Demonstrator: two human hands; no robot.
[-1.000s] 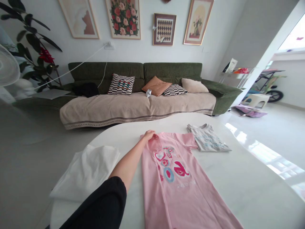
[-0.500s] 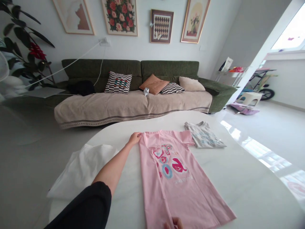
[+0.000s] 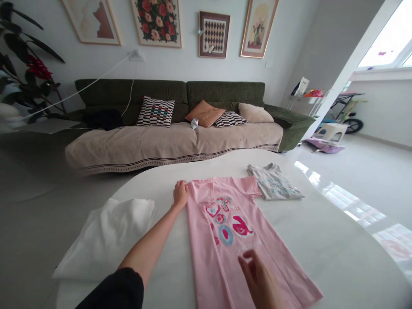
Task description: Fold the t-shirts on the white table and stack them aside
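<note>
A pink printed T-shirt (image 3: 231, 266) lies spread on the white table, its left side folded inward in a long strip with the sleeve turned over the chest. My left hand (image 3: 180, 194) is closed on the fold at the shirt's upper left corner; its fingertips are partly hidden. Above the lower middle of the shirt hovers my right hand (image 3: 262, 283), slightly blurred, thumb and fingers apart with nothing in them. A grey T-shirt (image 3: 273, 182), folded, lies by the pink shirt's right sleeve. White cloth (image 3: 109, 236) lies in a loose heap left of my left forearm.
The white table (image 3: 322, 249) has a rounded edge. Behind it stands a green sofa (image 3: 225, 92) with a beige cover (image 3: 154, 146) and several cushions. A white stool (image 3: 331, 131) and a small trolley (image 3: 304, 103) are at the right; a plant (image 3: 22, 56) is far left.
My right hand has left the shirt's lower edge, rising and moving forward and right over the shirt. My left hand stays at the upper left corner, its knuckles turned up more. The view has shifted slightly.
</note>
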